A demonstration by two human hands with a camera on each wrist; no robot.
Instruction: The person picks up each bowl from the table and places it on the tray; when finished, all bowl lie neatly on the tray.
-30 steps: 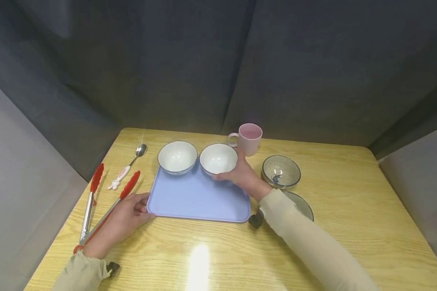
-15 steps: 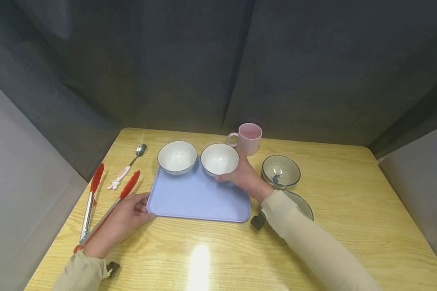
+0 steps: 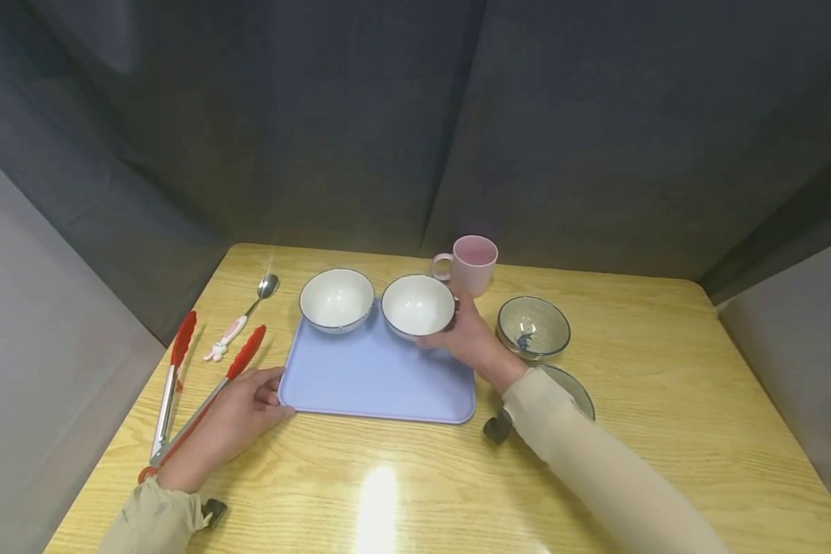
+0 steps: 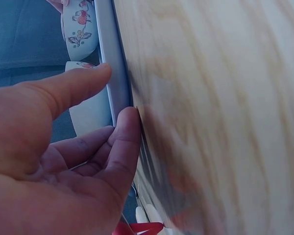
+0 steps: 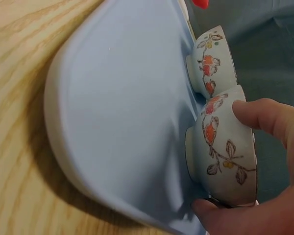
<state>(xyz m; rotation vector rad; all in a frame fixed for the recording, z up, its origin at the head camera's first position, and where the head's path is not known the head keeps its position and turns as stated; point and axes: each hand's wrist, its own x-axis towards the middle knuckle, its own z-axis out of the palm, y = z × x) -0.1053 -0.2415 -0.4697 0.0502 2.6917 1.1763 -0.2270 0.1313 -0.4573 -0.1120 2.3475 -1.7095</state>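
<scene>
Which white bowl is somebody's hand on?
The right-hand white bowl, nearer the pink mug: the right hand holds it, while no hand touches the other white bowl.

wood table (image 3: 665,385) bears: tray (image 3: 381,377) | tongs (image 3: 166,400) | spoon (image 3: 235,329) | mug (image 3: 472,273) | grey bowl (image 3: 535,331) | dish (image 3: 573,388)

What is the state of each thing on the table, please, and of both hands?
left hand: grips near left corner of the tray
right hand: holds the right white bowl
tray: flat on the table
left white bowl: upright, empty
right white bowl: upright, empty
pink mug: upright, handle leftward
speckled bowl: upright, empty
grey dish: partly hidden by sleeve
tongs: lying, arms spread
spoon: lying on the table
</scene>
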